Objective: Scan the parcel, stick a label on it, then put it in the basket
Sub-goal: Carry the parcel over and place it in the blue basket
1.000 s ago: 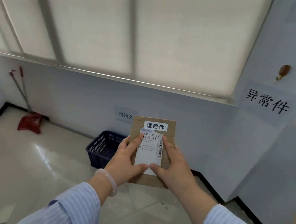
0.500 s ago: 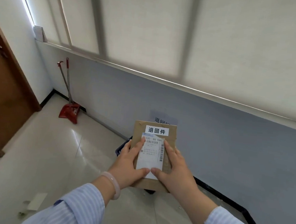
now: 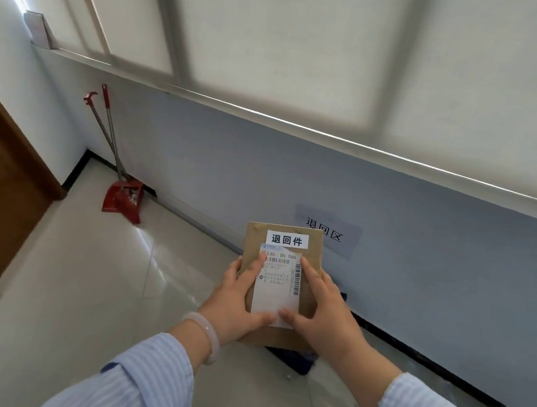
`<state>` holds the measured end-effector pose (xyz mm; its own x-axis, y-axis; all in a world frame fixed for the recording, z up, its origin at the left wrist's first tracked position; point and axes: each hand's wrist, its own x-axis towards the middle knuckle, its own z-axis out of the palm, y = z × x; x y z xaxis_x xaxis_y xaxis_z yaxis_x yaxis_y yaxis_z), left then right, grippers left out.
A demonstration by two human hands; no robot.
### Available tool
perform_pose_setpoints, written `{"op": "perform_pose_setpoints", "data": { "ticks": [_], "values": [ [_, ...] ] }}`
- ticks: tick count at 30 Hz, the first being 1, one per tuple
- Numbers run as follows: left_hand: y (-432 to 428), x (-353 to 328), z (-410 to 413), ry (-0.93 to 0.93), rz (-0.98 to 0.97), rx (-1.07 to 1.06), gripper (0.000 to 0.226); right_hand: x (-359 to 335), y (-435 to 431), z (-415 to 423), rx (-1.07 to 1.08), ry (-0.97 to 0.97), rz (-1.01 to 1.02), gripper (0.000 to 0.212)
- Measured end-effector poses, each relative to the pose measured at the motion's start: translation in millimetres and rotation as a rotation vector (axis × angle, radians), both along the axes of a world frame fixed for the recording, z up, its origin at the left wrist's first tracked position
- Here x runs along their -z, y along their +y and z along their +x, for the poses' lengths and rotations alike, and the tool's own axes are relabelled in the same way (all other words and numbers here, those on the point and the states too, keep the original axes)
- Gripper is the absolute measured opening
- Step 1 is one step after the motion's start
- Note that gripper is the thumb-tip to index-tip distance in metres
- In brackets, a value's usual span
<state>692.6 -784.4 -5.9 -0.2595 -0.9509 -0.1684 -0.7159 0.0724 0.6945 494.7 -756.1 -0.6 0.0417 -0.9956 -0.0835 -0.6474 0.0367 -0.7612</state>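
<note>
Two bare hands hold a flat brown parcel (image 3: 283,268) upright at chest height. The left hand (image 3: 238,299) and right hand (image 3: 323,305) clasp its sides, thumbs pressed on a white shipping slip (image 3: 279,283). A small label (image 3: 287,239) sits near the top edge. The blue basket (image 3: 301,358) lies on the floor beneath, mostly hidden, so a blind drop could miss its rim

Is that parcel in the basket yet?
No. Both hands hold the parcel above the blue basket, mostly hidden beneath it.
</note>
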Motion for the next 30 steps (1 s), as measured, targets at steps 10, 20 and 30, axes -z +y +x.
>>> {"op": "perform_pose_setpoints", "data": {
  "ticks": [10, 20, 30],
  "values": [
    [-162.1, 58.9, 21.2, 0.015, 0.106, 0.268, 0.105, 55.8, -104.3, 38.1, 0.245, -0.019, 0.183, 0.109],
    [-291.1, 187.9, -25.8, 0.025, 0.294, 0.343, 0.102, 184.6, -221.3, -1.0, 0.347, -0.027, 0.349, 0.105],
    [-368.8, 450.7, -51.8, -0.096, 0.393, 0.424, 0.106, 429.7, -289.3, -17.3, 0.394, 0.029, 0.499, 0.103]
  ]
}}
